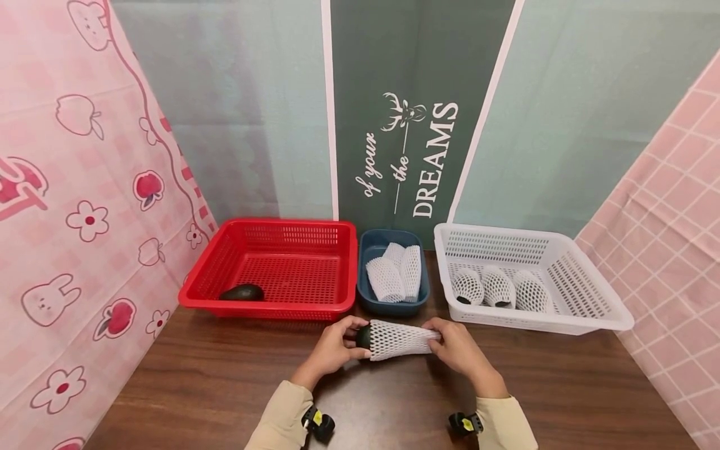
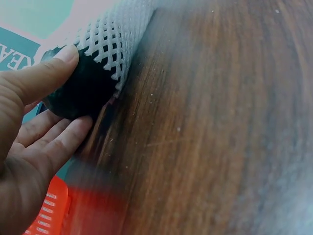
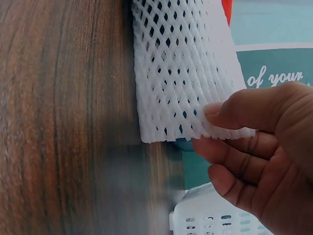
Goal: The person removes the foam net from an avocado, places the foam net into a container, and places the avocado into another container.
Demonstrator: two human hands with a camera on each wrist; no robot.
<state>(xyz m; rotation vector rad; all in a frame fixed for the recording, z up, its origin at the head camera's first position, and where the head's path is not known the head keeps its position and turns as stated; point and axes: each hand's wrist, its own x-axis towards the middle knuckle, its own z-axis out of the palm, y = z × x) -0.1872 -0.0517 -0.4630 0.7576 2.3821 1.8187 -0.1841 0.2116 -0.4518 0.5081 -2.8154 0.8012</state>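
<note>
A dark green avocado sits mostly inside a white foam net sleeve, held just above or on the table in front of the bins; which one I cannot tell. My left hand grips the avocado's bare end, thumb on one side and fingers on the other. In the left wrist view the avocado pokes out of the net's open edge. At the opposite end, my right hand pinches the narrow rim of the foam net sleeve between thumb and fingers.
At the back left, a red basket holds one bare avocado. A blue bin in the middle contains several foam net sleeves. To the right, a white basket has three netted avocados. Brown wooden table lies underneath.
</note>
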